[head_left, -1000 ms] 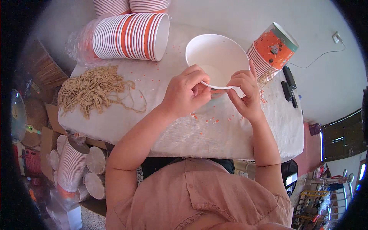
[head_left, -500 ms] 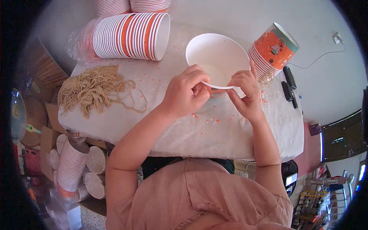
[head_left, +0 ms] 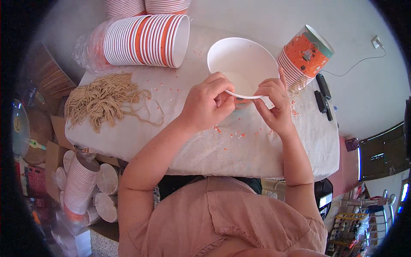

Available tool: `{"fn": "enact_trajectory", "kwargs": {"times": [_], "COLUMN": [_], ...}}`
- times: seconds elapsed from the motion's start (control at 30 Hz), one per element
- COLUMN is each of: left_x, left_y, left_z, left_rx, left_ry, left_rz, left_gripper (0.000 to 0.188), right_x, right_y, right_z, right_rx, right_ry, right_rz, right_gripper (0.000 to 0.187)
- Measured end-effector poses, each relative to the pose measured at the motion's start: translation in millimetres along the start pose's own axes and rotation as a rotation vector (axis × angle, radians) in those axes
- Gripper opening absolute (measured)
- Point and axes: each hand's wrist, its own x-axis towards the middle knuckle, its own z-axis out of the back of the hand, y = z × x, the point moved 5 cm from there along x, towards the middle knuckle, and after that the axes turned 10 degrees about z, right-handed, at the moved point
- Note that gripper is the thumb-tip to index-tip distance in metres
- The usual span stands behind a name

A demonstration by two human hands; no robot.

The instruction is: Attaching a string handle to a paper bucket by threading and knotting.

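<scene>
A large paper bucket (head_left: 242, 53) stands tipped toward me on the table, its white inside and round rim showing. My left hand (head_left: 209, 102) is closed at the near left of the rim, thumb and fingers bent against it. On the near right, my right hand (head_left: 275, 103) pinches the same rim between thumb and fingers, one finger raised. Part of the bucket's coloured outside shows between the hands. Whether either hand also holds something small, such as a cord, is hidden. A bundle of beige cord (head_left: 102, 98) lies on the table left of my left hand.
A long stack of nested buckets (head_left: 143, 41) lies on its side at the back left. Another stack, orange and green (head_left: 306, 51), stands at the right beside black devices (head_left: 321, 102). Small orange and white dots (head_left: 237, 135) litter the tablecloth (head_left: 214, 156). Boxed buckets (head_left: 81, 182) sit below left.
</scene>
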Motion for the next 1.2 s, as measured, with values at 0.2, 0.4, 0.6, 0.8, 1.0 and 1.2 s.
{"fn": "enact_trajectory", "kwargs": {"times": [0.2,0.4,0.6,0.8,1.0,1.2], "left_x": [-0.5,0.5,1.1,-0.2,-1.6,1.8], "left_y": [3.7,1.1,1.9,1.1,4.7,4.0], "left_z": [-1.0,0.4,1.8,0.7,-2.0,1.4], "left_rx": [-0.002,-0.035,-0.008,0.002,-0.151,-0.020], "left_ry": [-0.019,0.043,0.016,0.014,0.034,0.089], "left_rz": [-0.021,-0.021,-0.030,-0.025,0.085,0.062], "left_gripper": [0.013,0.016,0.012,0.014,0.018,0.019], "right_x": [-0.2,0.2,0.2,0.0,-1.2,0.2], "right_y": [-0.7,1.0,0.0,0.3,-4.7,-2.6], "right_z": [-0.8,1.3,-0.5,-0.1,-0.6,-0.4], "right_rx": [0.013,0.005,0.008,0.006,0.013,0.012], "right_ry": [0.005,0.005,0.006,0.007,0.002,0.012], "right_rz": [-0.002,0.000,-0.001,0.005,-0.015,-0.008], "right_gripper": [0.015,0.014,0.013,0.014,0.015,0.014]}}
